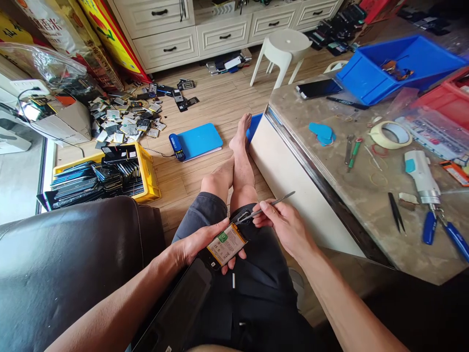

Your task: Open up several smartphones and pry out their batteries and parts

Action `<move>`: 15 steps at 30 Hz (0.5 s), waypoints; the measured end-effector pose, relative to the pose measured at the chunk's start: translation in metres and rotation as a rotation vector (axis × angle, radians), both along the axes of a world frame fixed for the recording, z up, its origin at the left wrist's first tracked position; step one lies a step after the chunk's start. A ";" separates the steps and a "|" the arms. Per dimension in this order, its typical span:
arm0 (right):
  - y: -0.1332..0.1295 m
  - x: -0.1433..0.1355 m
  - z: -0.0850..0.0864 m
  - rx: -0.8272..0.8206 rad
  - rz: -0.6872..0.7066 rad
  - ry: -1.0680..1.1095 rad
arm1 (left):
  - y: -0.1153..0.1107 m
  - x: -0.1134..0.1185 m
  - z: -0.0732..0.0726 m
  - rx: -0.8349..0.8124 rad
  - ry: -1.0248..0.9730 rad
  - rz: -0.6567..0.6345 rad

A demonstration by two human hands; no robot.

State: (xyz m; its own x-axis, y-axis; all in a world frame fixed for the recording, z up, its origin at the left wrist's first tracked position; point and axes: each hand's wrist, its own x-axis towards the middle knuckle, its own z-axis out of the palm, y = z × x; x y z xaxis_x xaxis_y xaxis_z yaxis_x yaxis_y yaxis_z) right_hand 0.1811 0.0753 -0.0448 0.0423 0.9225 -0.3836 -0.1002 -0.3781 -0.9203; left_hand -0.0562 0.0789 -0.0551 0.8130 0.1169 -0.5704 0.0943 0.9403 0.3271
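My left hand (194, 243) is wrapped round an opened phone (213, 264) above my lap, thumb along one edge and fingertips showing at the other. A silver battery (227, 243) with yellow edges, printed text and a green label lies in the phone. Between the thumb and fingers of my right hand (284, 222) is a thin grey metal pry tool (282, 198). Its lower tip is at the phone's top end, just beyond the battery; whether it touches there I cannot tell. A dark, flat, glossy thing (179, 303) lies along my lap below the phone.
At right, a table (311, 127) bears a blue bin (377, 73), masking tape (390, 134), black tweezers (396, 212) and blue-handled pliers (429, 227). On the floor are a yellow crate (150, 176) of phone parts, a pile of batteries (124, 122) and a blue scale (200, 139).
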 end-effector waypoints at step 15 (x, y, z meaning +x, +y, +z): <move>0.017 0.008 -0.011 -0.158 -0.135 0.152 | -0.004 0.005 -0.007 0.011 0.039 0.051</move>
